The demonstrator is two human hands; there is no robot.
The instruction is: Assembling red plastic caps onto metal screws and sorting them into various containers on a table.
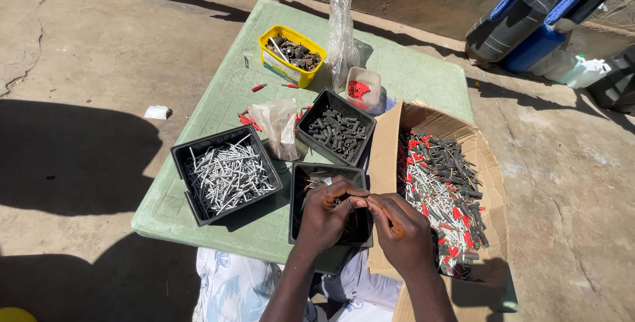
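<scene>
While the sun shines down hard, a person sits at a green table [218, 107] with both hands close together. The left hand [329, 215] and the right hand [400, 229] meet just above a black tray [297, 209] at the near edge of the table. The fingertips of both hands are pressed together around something very small. It is too tiny to tell what it is. The tray under the hands looks dark inside, and I cannot see much in it.

Just to the right of the hands sits an open cardboard box [387, 150]. It is full of mixed bits [440, 196] in grey, black and red, all piled up.

To the left of the hands is another black tray holding lots of thin silver pins [227, 175]. A bit farther back is a third black tray with dark little tubes [337, 130] in it. A crumpled clear bag [279, 127] lies between these two trays, with a few red bits beside it.

Farther back stands a small clear tub with red caps [358, 89]. Next to it a tall clear bag [340, 31] stands up. A yellow tub [291, 55] of dark metal parts sits near the far edge of the table.

Past the table, on the ground, are a blue barrel [536, 45] and some clear jugs [575, 69].
</scene>
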